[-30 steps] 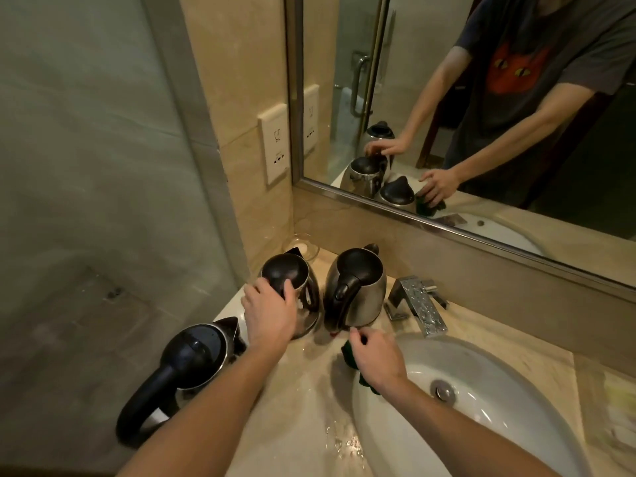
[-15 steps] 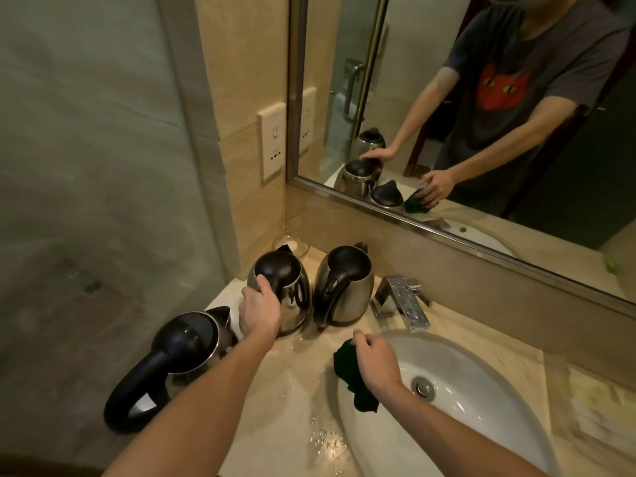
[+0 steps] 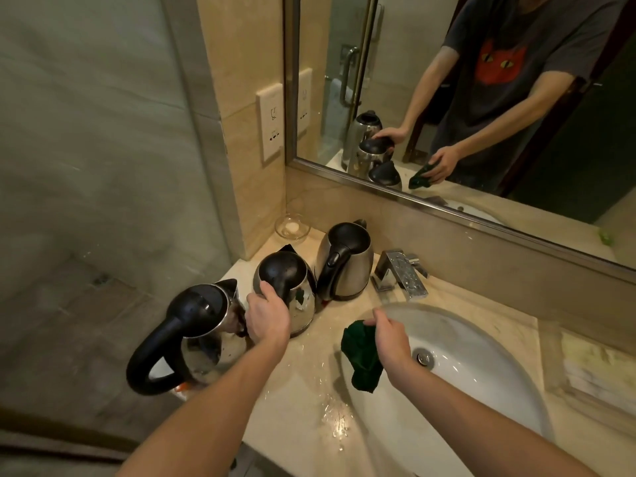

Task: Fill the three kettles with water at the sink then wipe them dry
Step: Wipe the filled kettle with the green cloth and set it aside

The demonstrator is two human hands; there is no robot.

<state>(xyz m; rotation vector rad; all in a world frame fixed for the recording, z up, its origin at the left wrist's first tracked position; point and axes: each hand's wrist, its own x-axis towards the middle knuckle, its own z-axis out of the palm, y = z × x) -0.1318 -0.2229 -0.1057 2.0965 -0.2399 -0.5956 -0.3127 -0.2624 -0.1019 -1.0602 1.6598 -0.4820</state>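
Observation:
Three steel kettles with black lids stand on the wet marble counter left of the sink. The near kettle sits at the counter's left edge, its big black handle toward me. My left hand grips the handle of the middle kettle. The far kettle stands beside the chrome faucet. My right hand holds a dark green cloth over the sink's left rim; the cloth hangs down from my fingers.
A small glass dish sits in the back corner. A wall socket is above it, left of the mirror. Water droplets lie on the counter in front of the sink. Folded towels lie at the right.
My right hand drew the green cloth back from the far kettle's base to the sink rim, and more cloth now hangs out. My left hand stays on the middle kettle's handle.

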